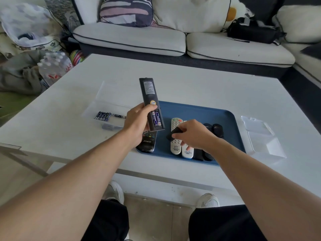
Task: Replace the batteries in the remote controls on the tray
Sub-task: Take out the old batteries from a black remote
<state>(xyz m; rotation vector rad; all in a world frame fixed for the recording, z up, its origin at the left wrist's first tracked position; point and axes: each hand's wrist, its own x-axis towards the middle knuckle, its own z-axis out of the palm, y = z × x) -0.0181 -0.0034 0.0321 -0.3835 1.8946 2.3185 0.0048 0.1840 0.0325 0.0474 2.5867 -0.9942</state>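
Black matte plastic, long and slab-shaped: the remote (150,101) was held back-side up in the left hand (137,124), fingers wrapped round its near end, above the left edge of the blue tray (199,110). Its battery bay was open, with two blue-labelled cells (156,118) seated side by side. The right hand (192,134) pinched a small dark flat piece, likely the battery cover (174,133), over the tray. Judged status: cells fitted in this unit, cover not yet refitted; whether those cells were new or old could not be told. On the tray lay a glossy black remote (146,143) at left, two pale button-faced remotes (176,145) in the middle, and dark rounded units (217,130) at right, all apparently awaiting service. Spare cells (102,116) lay in a row on the white table (191,80), left of the tray, beside clear plastic packaging (260,134) at far right.
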